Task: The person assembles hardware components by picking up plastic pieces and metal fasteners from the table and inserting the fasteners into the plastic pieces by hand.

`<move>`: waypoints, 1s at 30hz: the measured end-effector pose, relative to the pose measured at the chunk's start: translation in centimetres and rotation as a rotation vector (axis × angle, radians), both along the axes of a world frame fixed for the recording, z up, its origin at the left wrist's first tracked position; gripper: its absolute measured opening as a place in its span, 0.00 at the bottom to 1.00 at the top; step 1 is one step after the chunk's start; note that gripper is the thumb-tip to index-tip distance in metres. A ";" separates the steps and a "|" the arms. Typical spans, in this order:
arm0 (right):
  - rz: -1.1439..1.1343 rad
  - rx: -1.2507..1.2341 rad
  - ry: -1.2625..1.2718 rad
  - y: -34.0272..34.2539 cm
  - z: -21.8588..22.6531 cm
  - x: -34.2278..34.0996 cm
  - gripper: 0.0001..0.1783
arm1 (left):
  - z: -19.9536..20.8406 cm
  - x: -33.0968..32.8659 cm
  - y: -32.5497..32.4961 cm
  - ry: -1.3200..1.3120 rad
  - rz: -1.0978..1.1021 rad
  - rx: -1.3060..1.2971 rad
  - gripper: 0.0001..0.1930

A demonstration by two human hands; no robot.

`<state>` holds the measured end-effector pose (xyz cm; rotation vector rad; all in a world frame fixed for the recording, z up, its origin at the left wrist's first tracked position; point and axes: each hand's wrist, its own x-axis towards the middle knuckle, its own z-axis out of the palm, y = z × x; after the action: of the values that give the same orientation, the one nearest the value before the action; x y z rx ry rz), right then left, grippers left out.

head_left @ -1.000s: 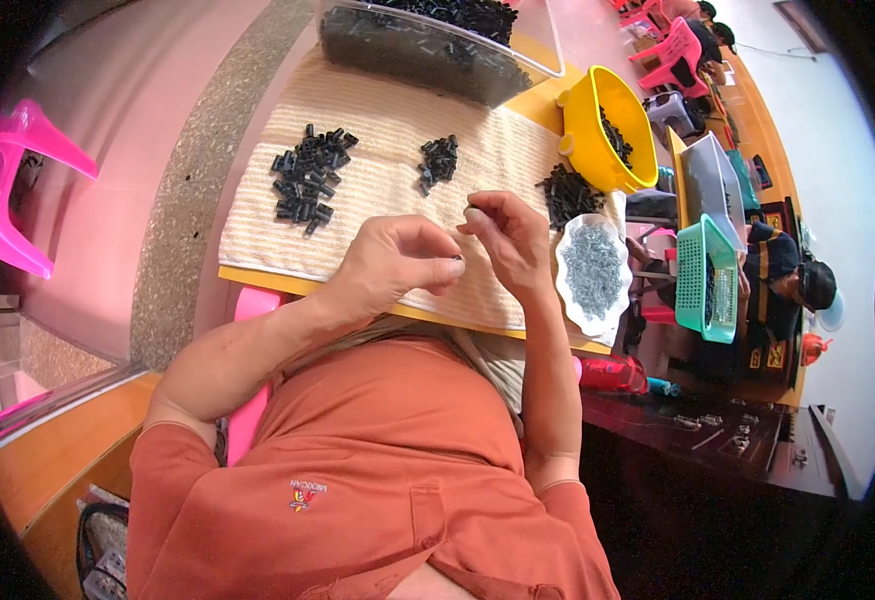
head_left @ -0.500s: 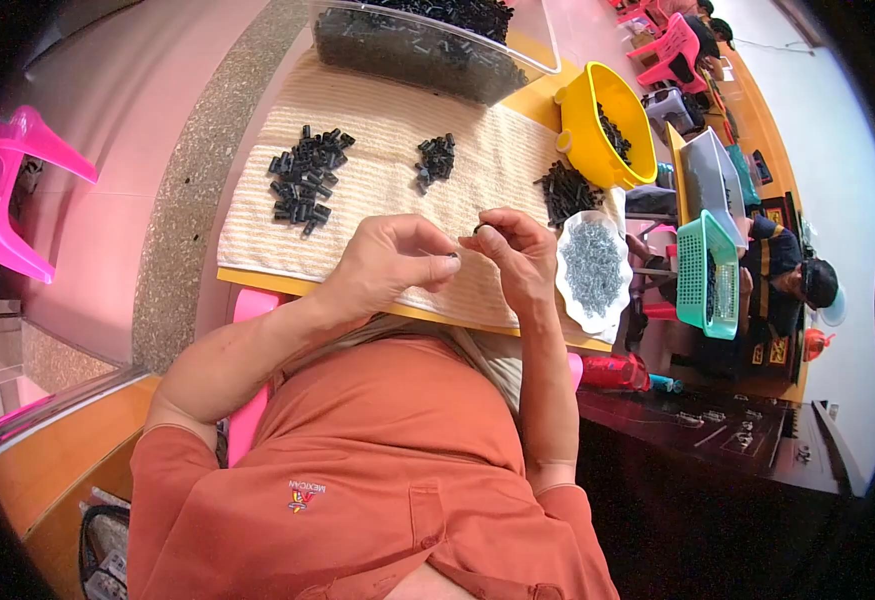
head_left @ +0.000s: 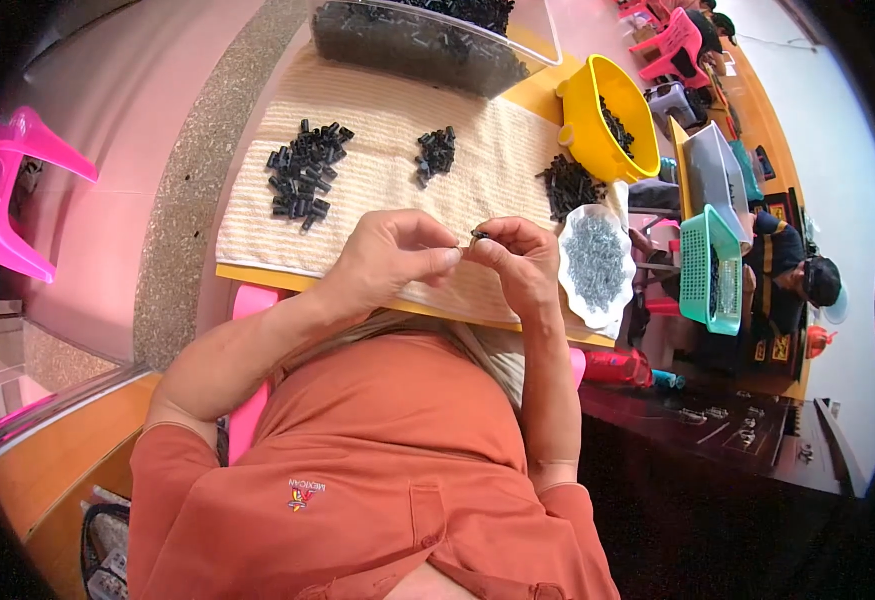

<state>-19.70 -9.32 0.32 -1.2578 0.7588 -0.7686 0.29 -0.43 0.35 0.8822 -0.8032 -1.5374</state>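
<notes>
Over the front edge of a striped towel (head_left: 377,110) my two hands meet almost fingertip to fingertip. My right hand (head_left: 519,262) pinches a small black plastic piece (head_left: 478,236) between thumb and fingers. My left hand (head_left: 389,256) is closed in a pinch beside it; whatever sits at its fingertips is too small to name. Short black cylindrical pieces lie in a larger pile (head_left: 302,175) at the left and a smaller pile (head_left: 435,155) in the middle. Thin black pieces form a heap (head_left: 569,188) beyond my right hand, near a white scalloped dish (head_left: 569,300) of small, shiny, clear or silvery bits.
A clear plastic box (head_left: 407,60) of black pieces stands at the far edge, a yellow tub (head_left: 587,130) at the far right. Beyond are a green basket (head_left: 695,270), a grey bin (head_left: 709,170) and a seated person (head_left: 782,255). A pink stool (head_left: 17,190) stands left.
My right hand has shifted slightly down and turned, so the black piece shows more at its fingertips. My left hand has barely moved, staying pinched.
</notes>
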 end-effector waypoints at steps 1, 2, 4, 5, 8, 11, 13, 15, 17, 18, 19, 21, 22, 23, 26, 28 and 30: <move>-0.001 0.001 0.000 -0.1 -0.2 -0.1 0.08 | 0.0 0.0 0.0 0.011 -0.003 -0.001 0.07; 0.019 0.007 -0.030 -0.2 -0.4 -0.3 0.09 | 0.0 0.0 0.0 0.011 -0.003 0.000 0.07; 0.039 0.014 -0.060 -0.2 -0.5 -0.4 0.11 | 0.0 0.1 0.0 -0.001 -0.027 -0.011 0.07; 0.054 -0.005 -0.069 0.0 -0.4 -0.3 0.11 | 0.0 0.1 0.0 0.000 -0.027 -0.010 0.07; 0.082 -0.054 -0.088 0.3 0.1 -0.1 0.10 | 0.2 0.1 0.1 -0.021 -0.039 -0.002 0.07; 0.109 -0.109 -0.068 0.3 0.1 -0.1 0.09 | 0.2 0.1 0.0 0.003 -0.035 0.036 0.08; 0.124 -0.140 -0.038 0.3 0.1 -0.1 0.09 | 0.1 0.0 0.0 0.009 -0.024 0.037 0.11; 0.155 -0.234 0.019 0.4 0.0 -0.1 0.08 | 0.1 0.0 0.1 0.016 -0.023 0.048 0.12; 0.161 -0.226 0.023 0.6 0.3 -0.2 0.08 | 0.2 0.0 0.1 0.025 -0.024 0.060 0.13; 0.168 -0.218 0.027 0.7 0.5 -0.2 0.08 | 0.2 0.1 0.1 0.025 -0.034 0.062 0.14; 0.168 -0.216 0.027 0.6 0.6 -0.2 0.08 | 0.3 0.1 0.1 0.025 -0.043 0.063 0.15; 0.196 -0.212 0.057 0.6 0.7 -0.4 0.07 | 0.3 0.1 0.1 0.032 -0.049 0.076 0.16; 0.196 -0.210 0.057 0.5 0.9 -0.5 0.07 | 0.3 0.1 0.2 0.040 -0.055 0.086 0.16; 0.222 -0.207 0.068 0.5 1.1 -0.6 0.07 | 0.3 0.1 0.1 0.040 -0.055 0.088 0.16; 0.254 -0.215 0.081 0.6 1.5 -0.6 0.06 | 0.1 0.1 0.1 0.048 -0.061 0.081 0.17; 0.260 -0.227 0.084 0.7 1.7 -0.6 0.06 | 0.1 0.1 0.1 0.032 -0.068 0.091 0.17; 0.303 -0.219 0.100 0.6 1.8 -0.7 0.06 | 0.0 0.1 0.1 0.026 -0.081 0.093 0.17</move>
<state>-20.38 -8.70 2.14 -1.5767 0.5554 -0.5536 0.41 -0.37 0.33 0.9045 -0.7617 -1.6651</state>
